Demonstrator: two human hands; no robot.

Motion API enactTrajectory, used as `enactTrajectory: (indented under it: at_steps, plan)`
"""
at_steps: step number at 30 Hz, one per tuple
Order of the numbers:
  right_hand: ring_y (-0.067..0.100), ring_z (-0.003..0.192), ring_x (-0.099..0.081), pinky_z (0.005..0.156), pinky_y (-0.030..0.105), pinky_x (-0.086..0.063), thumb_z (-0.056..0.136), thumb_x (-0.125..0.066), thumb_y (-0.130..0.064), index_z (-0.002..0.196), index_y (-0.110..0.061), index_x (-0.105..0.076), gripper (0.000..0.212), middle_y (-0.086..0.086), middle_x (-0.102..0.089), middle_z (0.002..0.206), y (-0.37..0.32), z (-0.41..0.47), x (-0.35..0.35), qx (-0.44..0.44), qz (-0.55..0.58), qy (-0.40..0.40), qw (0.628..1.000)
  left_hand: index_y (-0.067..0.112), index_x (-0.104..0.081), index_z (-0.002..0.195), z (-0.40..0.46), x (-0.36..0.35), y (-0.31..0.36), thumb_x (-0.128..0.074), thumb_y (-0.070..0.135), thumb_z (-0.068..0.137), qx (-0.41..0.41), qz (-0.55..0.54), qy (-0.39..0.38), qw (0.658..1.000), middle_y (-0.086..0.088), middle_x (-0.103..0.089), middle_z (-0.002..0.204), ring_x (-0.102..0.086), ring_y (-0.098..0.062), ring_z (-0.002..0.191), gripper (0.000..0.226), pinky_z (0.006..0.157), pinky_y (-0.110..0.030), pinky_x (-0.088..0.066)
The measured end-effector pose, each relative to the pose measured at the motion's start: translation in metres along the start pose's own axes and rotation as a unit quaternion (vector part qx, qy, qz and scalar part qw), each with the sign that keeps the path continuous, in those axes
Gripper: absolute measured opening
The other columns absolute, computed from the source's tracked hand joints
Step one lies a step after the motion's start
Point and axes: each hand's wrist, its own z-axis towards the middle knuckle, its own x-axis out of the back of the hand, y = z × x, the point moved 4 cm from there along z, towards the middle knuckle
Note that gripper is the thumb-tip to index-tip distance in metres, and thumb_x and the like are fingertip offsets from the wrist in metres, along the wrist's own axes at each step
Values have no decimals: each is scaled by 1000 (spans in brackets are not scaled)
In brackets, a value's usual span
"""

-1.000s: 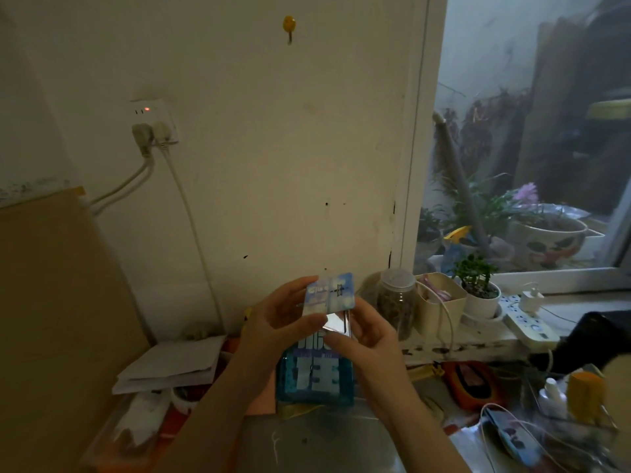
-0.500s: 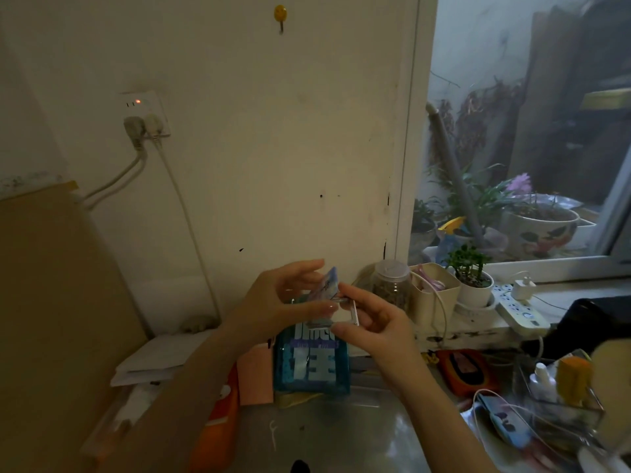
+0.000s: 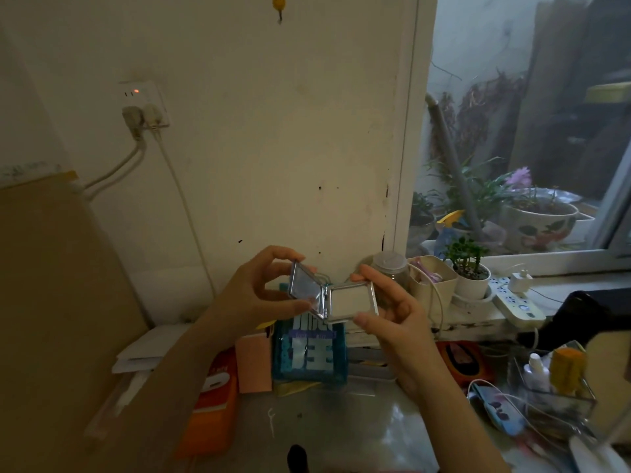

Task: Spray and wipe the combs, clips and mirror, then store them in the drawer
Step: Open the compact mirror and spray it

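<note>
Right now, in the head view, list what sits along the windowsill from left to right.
Lidded clear jar → beige container → small potted plant in a white pot → white power strip with a charger plugged in.

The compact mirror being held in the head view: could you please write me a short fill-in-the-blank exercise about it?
1. The compact mirror is hinged ____, with both glass faces showing.
2. The left hand pinches one half and the right hand pinches the ____ half.
3. Below the mirror stands a ____ box with white lettering.

Missing words: open; other; blue
</note>
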Motion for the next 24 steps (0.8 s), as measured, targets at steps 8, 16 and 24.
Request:
enactTrajectory:
  at_steps: [8,16,24]
  plan:
    - [23,105,-65,75,28,-56,49,-89,-18,126,-16,-53,85,4,-65,121,17,-3,0,-9,103,-5,995,20,-50,112,-18,-19,-39,-83,9,52,3,-223,47,974,-2,-69,106,-68,-23,93,70,66,-29,-57]
    - [25,111,-62,77,35,-57,47,-92,-18,127,-17,-54,89,8,-57,132,50,-15,-10,-63,162,-13,985,22,-56,112,-40,-28,-63,-90,8,42,18,-359,68,931,-2,-71,102,-69,-20,94,79,66,-29,-58]
    - [28,117,-58,84,36,-55,51,-90,-19,137,-15,-43,98,11,-56,133,75,-17,-16,-93,109,-23,989,19,-47,122,-60,-10,-94,-76,-4,61,50,-348,87,932,-6,-65,117,-63,-25,110,72,77,-33,-56]
